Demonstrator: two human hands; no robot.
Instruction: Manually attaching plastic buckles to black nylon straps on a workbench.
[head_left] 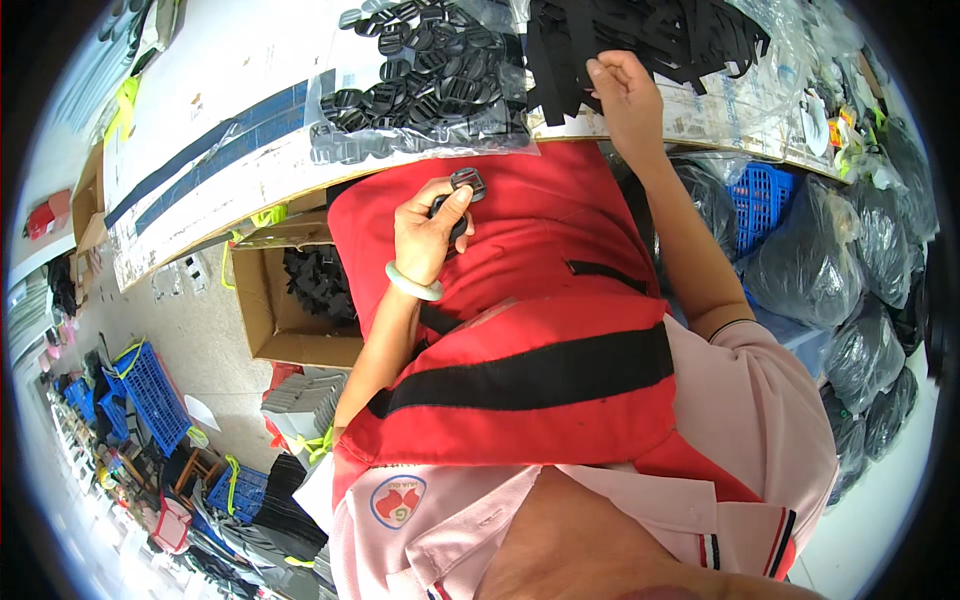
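Observation:
My left hand (428, 225), a pale bangle on its wrist, is closed over my red apron (510, 230). A black plastic buckle (468, 184) shows between its thumb and forefinger, and more black plastic lies under the fingers. At the far edge of my lap, my right hand (627, 100) reaches onto the table, fingertips pinched at the edge of a black strap (570, 70). That strap belongs to a pile of black straps (665, 35). Left of the pile, many loose black buckles (430, 70) lie on a clear plastic bag (400, 145).
The white-topped table (230, 165) crosses in front of me. Under its left side stands a cardboard box (285, 345) with black pieces inside. To the right are a blue basket (762, 205) and several filled dark plastic bags (810, 260). Blue crates (152, 395) stand on the floor at left.

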